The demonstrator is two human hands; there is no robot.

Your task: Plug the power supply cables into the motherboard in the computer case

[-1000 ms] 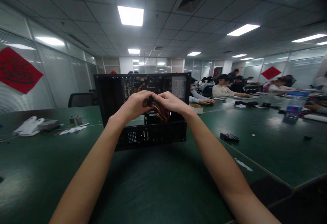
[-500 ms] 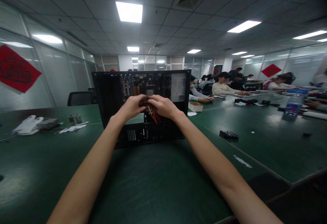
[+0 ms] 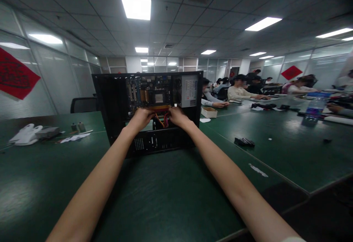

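A black computer case [image 3: 149,74] stands on its side on the table, its open side facing me. Inside, a motherboard [image 3: 149,87] with a bare silver processor square [image 3: 159,98] shows beside a grey power supply [image 3: 190,91]. Both hands reach in at the board's lower edge, at either end of orange memory slots [image 3: 160,107]. My left hand [image 3: 143,117] is closed at the left end, fingertips pressed together. At the right end my right hand [image 3: 178,116] is closed too, with a small white piece by its fingertips. What either pinches is hidden. Red and yellow cables [image 3: 164,120] hang between them.
The green table [image 3: 165,190] spreads all round. At left lie a white plastic bag [image 3: 26,134], a grey box [image 3: 47,133] and papers [image 3: 75,137]. To the right are a small open box [image 3: 209,112], black parts [image 3: 244,142] and a bottle [image 3: 314,109]. Several people sit beyond.
My hands have moved apart from close together, and lower, to either end of the slots. The processor square and slots now show between them. The camera view has shifted slightly.
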